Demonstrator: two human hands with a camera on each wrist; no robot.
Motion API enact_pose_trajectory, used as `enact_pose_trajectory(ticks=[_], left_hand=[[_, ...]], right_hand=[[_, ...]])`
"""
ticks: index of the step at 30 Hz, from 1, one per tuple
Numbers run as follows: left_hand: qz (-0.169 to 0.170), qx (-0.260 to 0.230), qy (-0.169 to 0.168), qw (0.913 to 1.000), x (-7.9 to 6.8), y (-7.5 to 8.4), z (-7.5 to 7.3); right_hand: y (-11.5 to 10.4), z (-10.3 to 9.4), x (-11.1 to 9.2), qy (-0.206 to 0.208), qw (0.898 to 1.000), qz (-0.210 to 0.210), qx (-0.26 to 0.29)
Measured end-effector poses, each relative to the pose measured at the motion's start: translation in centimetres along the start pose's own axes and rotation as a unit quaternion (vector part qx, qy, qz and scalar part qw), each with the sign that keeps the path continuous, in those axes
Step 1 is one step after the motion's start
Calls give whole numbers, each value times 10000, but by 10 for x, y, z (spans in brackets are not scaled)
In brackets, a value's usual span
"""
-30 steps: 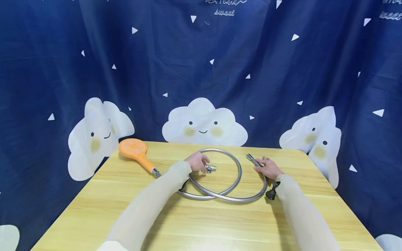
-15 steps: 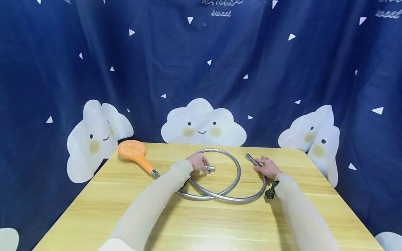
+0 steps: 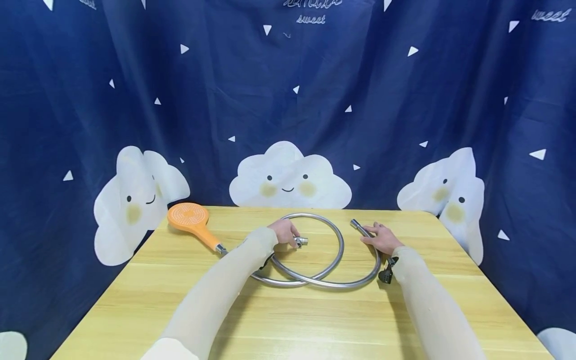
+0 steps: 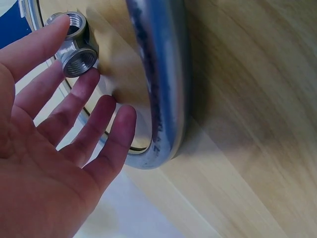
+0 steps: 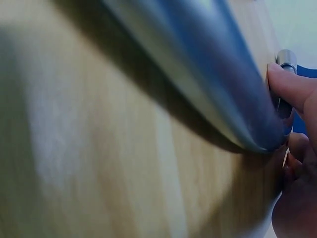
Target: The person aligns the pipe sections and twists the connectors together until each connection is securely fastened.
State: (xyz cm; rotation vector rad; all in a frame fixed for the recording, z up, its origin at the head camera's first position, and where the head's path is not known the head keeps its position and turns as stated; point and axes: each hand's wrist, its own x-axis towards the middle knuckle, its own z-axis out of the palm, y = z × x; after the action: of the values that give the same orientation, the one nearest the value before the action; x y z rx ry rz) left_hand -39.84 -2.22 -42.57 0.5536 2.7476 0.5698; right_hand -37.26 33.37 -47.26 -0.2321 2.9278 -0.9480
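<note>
My left hand (image 3: 282, 233) pinches a small silver threaded tee fitting (image 3: 302, 241) between thumb and index finger, low over the table. In the left wrist view, two of the threaded openings of the fitting (image 4: 79, 62) face the camera, and the other fingers spread loosely below. To the right, my right hand (image 3: 382, 239) holds the metal shower hose (image 3: 340, 240) just behind its connector end (image 3: 355, 223), thumb on one side and fingers on the other. The hose loops around the fitting. An orange shower head (image 3: 189, 215) lies at the hose's other end, far left.
The wooden table (image 3: 292, 325) carries all these things. A dark blue curtain (image 3: 216, 100) with white clouds hangs behind and at both sides. My left forearm (image 3: 220, 295) crosses over part of the hose. A black wrist device (image 3: 387, 272) hangs under my right wrist.
My left fingers have closed in on the tee fitting, which has turned slightly. The right hand keeps its place on the hose. The whole head view has drifted a little.
</note>
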Motion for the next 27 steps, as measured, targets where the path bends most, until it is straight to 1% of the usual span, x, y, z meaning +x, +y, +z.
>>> enact_pose_trajectory(ticks=[7, 15, 22, 27], left_hand=[[51, 55, 16, 10000, -1, -2, 0], [-23, -128, -144, 9998, 2, -6, 2], [-7, -204, -20, 9998, 5, -7, 2], [-25, -377, -3, 9993, 0, -6, 0]], right_hand=[[-1, 0, 2, 28, 10000, 15, 28], [-3, -1, 2, 56, 10000, 37, 53], [-4, 0, 4, 43, 9997, 154, 167], [-6, 0, 3, 117, 9993, 203, 274]])
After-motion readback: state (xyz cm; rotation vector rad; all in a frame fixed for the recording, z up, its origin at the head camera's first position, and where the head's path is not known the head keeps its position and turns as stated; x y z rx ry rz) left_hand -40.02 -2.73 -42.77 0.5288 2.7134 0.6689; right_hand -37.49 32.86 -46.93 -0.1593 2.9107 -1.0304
